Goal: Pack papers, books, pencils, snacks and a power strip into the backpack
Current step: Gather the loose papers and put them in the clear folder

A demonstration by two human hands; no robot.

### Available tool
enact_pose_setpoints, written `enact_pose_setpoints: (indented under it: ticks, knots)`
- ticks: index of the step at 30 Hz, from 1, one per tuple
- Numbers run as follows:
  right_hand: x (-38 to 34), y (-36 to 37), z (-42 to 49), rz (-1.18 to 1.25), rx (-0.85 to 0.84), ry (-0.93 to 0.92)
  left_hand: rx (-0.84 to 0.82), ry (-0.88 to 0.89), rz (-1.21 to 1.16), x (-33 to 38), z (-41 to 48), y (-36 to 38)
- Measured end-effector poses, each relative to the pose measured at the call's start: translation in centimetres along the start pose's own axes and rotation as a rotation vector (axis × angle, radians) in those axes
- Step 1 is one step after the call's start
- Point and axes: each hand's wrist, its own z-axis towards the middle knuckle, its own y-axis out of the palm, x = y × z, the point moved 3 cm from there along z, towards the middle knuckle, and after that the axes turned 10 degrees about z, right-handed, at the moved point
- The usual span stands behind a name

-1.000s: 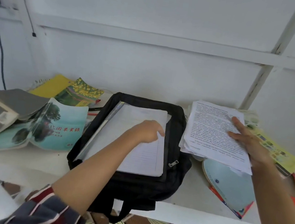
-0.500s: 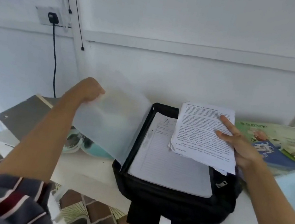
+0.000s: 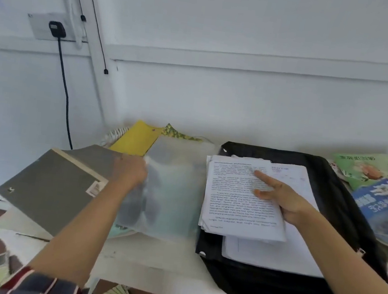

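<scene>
Now my left hand [image 3: 132, 170] pinches the clear folder cover [image 3: 171, 193], keeping it flipped aside so the sheets underneath stay exposed. My right hand [image 3: 285, 202] grips the papers [image 3: 237, 202], fingers spread on top, just above the backpack [image 3: 342, 217] on the table [image 3: 146, 264].

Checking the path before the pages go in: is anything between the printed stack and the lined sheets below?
Nothing visible. The left hand holds the translucent cover aside; the right hand holds the printed stack directly over the lined sheets.
</scene>
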Motion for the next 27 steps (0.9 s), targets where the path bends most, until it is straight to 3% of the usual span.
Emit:
enact_pose_setpoints:
  ticks: [3, 5, 7, 12, 20, 27]
  knots:
    - [0.5, -0.3, 0.2, -0.081, 0.061, 0.018, 0.25, 0.158, -0.115, 4.1, -2.8, -0.2]
    - [0.4, -0.4, 0.2, -0.091, 0.077, 0.019, 0.209, 0.405, -0.229, 7.3, -5.1, 0.8]
    - [0.3, -0.3, 0.1, -0.095, 0.091, 0.027, 0.103, 0.507, -0.221, 9.0, -6.4, 2.1]
    - [0.5, -0.4, -0.1, -0.082, 0.128, 0.056, 0.002, 0.465, -0.187, 8.2, -5.6, 3.7]
    - [0.5, -0.7, 0.0, -0.055, 0.142, 0.067, -0.028, 0.457, -0.257, 8.1, -6.2, 3.9]
    - [0.3, -0.7, -0.1, -0.03, 0.142, 0.07, -0.051, 0.535, -0.327, 8.5, -6.4, 3.1]
